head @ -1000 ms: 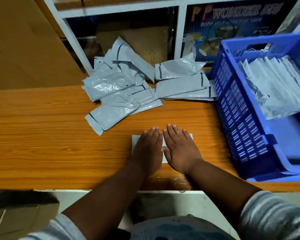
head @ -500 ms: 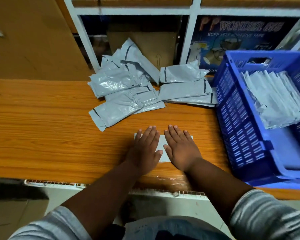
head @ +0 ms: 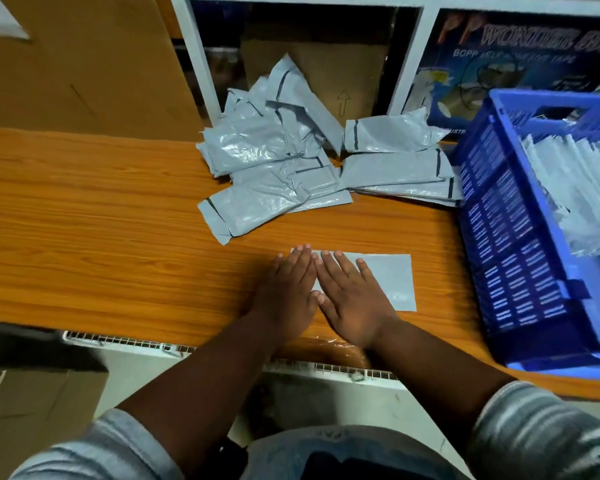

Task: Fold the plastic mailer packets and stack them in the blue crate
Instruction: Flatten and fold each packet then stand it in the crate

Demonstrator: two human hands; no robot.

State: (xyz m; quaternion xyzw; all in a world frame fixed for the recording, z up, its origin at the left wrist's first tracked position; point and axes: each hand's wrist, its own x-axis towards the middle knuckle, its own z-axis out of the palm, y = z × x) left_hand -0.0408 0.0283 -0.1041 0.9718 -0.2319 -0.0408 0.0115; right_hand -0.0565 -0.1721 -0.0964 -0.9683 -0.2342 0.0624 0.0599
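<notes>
Grey mailer packets [head: 274, 161] with dark stripes, a blue crate [head: 506, 244], orange wood-grain table [head: 101, 220], grey-striped sleeves [head: 534, 431].

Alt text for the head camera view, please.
Left hand and right hand press flat on a folded grey mailer on a wooden table; loose mailers lie behind, a blue crate of folded ones right.

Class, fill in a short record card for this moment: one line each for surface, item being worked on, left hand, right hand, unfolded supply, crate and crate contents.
surface: orange wood-grain table
item worked on: flat grey mailer packet
left hand: flat, fingers straight, pressing the packet's left part
right hand: flat, pressing the packet's middle
unfolded supply: loose pile of grey mailer packets behind the hands
crate: blue crate, at the right
crate contents: stack of folded packets
</notes>
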